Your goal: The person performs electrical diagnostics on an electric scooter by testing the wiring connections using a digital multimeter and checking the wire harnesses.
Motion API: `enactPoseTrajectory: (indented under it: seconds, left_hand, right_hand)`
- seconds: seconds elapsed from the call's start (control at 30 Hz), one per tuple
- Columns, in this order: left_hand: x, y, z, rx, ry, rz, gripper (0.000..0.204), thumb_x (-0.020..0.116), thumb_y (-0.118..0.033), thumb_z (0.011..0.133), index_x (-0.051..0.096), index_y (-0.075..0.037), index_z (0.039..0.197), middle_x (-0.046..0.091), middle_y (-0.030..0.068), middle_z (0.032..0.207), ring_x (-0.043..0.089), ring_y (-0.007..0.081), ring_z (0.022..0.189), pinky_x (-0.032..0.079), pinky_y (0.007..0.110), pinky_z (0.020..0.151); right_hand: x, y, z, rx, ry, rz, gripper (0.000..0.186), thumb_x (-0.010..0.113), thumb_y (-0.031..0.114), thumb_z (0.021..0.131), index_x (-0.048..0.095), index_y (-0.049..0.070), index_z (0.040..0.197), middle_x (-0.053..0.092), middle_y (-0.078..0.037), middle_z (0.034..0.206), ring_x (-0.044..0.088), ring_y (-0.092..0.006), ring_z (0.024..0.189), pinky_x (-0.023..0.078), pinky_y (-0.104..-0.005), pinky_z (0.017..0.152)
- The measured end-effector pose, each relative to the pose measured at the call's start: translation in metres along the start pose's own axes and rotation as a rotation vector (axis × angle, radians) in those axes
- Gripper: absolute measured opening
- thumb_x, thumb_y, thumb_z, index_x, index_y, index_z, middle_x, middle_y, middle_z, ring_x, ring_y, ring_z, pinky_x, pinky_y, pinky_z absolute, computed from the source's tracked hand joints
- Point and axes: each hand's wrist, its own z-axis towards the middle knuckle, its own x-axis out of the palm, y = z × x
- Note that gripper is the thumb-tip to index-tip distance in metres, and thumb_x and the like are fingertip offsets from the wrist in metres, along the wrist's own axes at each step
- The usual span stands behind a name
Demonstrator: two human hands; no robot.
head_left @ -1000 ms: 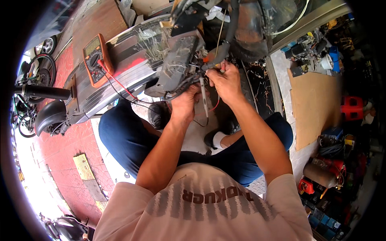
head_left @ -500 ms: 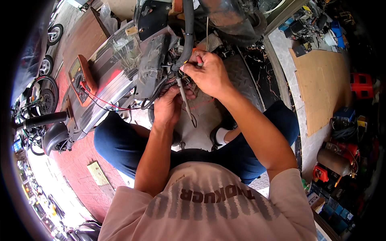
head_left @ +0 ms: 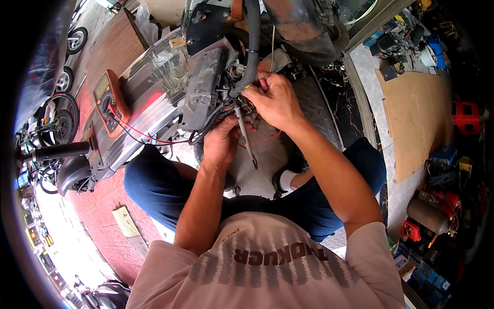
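My right hand is closed, thumb and fingers pinching a red test probe among the wires of an opened motor vehicle. Lower and to the left, my left hand curls around the wiring bundle; what its fingertips grip is mostly hidden. Between both hands hangs a grey-sheathed cable with a bent loose end. An orange multimeter lies to the left, and its red test lead and black lead run toward my hands. A thick black tube rises just above my fingers.
A dark battered panel stands left of the wiring. Beyond it is a silver ribbed board. Cardboard lies on the right, with a red case and a tank past it. Bicycle wheels stand far left.
The view has shifted slightly, so everything sits a little lower and to the right. Both hands keep their places at the wiring. A red lead loop now shows more plainly under my right hand.
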Motion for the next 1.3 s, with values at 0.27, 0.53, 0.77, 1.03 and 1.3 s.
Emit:
enactPoseTrajectory:
  seconds: [0.27, 0.53, 0.77, 1.03, 1.3]
  left_hand:
    - [0.004, -0.004, -0.001, 0.012, 0.052, -0.010, 0.026, 0.062, -0.010, 0.094, 0.062, 0.002, 0.118, 0.070, 0.0152, 0.096, 0.071, 0.0251, 0.083, 0.063, 0.042, 0.076]
    - [0.002, -0.003, 0.001, 0.013, 0.001, -0.014, 0.023, 0.062, -0.009, 0.094, 0.062, 0.001, 0.115, 0.069, 0.0142, 0.096, 0.070, 0.0246, 0.082, 0.062, 0.039, 0.078]
    - [0.004, 0.001, 0.001, 0.094, -0.025, 0.058, 0.021, 0.065, -0.010, 0.093, 0.066, 0.001, 0.111, 0.070, 0.0122, 0.101, 0.069, 0.0233, 0.091, 0.058, 0.036, 0.080]
    - [0.001, 0.000, -0.001, 0.078, -0.006, 0.043, 0.026, 0.070, -0.014, 0.092, 0.065, 0.000, 0.114, 0.071, 0.0125, 0.100, 0.070, 0.0258, 0.088, 0.058, 0.039, 0.081]
    - [0.002, 0.000, -0.001, 0.115, -0.008, 0.081, 0.025, 0.071, -0.018, 0.094, 0.066, 0.000, 0.111, 0.070, 0.0117, 0.101, 0.068, 0.0245, 0.091, 0.058, 0.040, 0.085]
  right_hand:
    - [-0.005, -0.004, 0.000, 0.007, 0.013, 0.017, 0.036, 0.074, 0.025, 0.082, 0.050, 0.001, 0.069, 0.058, -0.008, 0.063, 0.055, -0.0181, 0.059, 0.047, -0.0347, 0.061]
    - [-0.044, 0.037, -0.013, 0.001, 0.175, -0.369, 0.043, 0.079, 0.038, 0.081, 0.065, -0.002, 0.086, 0.063, -0.009, 0.073, 0.061, -0.0216, 0.066, 0.048, -0.0367, 0.063]
    - [-0.045, 0.039, -0.035, 0.022, 0.340, -0.402, 0.034, 0.078, 0.029, 0.083, 0.067, -0.002, 0.087, 0.056, -0.010, 0.066, 0.052, -0.0207, 0.062, 0.044, -0.0359, 0.061]
    - [-0.031, 0.025, -0.030, -0.023, 0.318, -0.389, 0.033, 0.073, 0.023, 0.079, 0.053, -0.002, 0.070, 0.060, -0.023, 0.067, 0.061, -0.0429, 0.068, 0.047, -0.0472, 0.063]
    - [-0.027, 0.031, -0.029, 0.011, 0.305, -0.402, 0.030, 0.071, 0.024, 0.079, 0.056, -0.001, 0.073, 0.061, -0.022, 0.068, 0.063, -0.0418, 0.070, 0.048, -0.0466, 0.066]
